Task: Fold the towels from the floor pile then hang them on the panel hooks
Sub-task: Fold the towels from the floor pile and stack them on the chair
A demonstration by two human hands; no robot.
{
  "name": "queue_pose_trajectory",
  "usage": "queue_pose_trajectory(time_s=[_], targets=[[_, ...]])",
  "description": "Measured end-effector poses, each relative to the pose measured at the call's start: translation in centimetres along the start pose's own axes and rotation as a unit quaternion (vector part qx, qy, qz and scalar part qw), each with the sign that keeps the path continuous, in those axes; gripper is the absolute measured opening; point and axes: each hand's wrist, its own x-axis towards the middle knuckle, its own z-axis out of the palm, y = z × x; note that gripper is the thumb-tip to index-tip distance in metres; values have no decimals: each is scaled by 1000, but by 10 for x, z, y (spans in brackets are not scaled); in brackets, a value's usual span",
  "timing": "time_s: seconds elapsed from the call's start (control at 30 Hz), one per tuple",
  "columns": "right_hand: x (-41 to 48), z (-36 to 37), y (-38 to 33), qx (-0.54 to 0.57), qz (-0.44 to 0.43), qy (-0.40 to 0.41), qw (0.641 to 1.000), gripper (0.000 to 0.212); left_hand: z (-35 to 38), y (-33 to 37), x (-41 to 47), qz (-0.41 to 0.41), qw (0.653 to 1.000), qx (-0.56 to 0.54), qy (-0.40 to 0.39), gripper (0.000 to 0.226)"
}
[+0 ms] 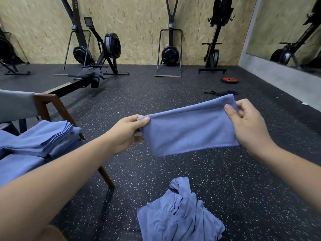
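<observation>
A folded blue towel hangs stretched between my hands at chest height over the dark floor. My left hand pinches its left top corner. Its right top corner is pinched by my right hand, thumb in front. Below, a crumpled pile of blue towels lies on the floor at the bottom centre. A stack of folded blue towels rests on a wooden chair at the left. No panel hooks are in view.
A rowing machine stretches across the floor behind the chair. More exercise machines stand along the wooden back wall. A red weight plate and a black band lie on the floor at right, near a mirror wall.
</observation>
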Motion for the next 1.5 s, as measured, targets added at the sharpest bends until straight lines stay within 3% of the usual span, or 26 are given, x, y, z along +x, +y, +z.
queue_pose_trajectory(time_s=[0.1,0.27,0.53,0.73,0.93,1.17,1.5], targets=[[-4,6,-1,-3,-8,19,1000,34,12,6,-1,11,994,-94,51,16],[-8,12,-10,6,-18,47,999,38,29,13,0,76,979,-116,152,20],[-10,16,-16,3,-23,51,998,28,22,15,-3,198,935,129,264,25],[-11,22,-11,20,15,38,999,30,23,5,-3,107,934,169,295,42],[-24,40,-10,13,54,-27,998,28,37,0,-7,-10,974,124,191,53],[-48,60,-31,22,18,-121,992,25,75,7,-25,33,987,131,88,26],[-60,69,-50,83,-4,-175,981,8,90,21,-44,59,990,119,52,33]])
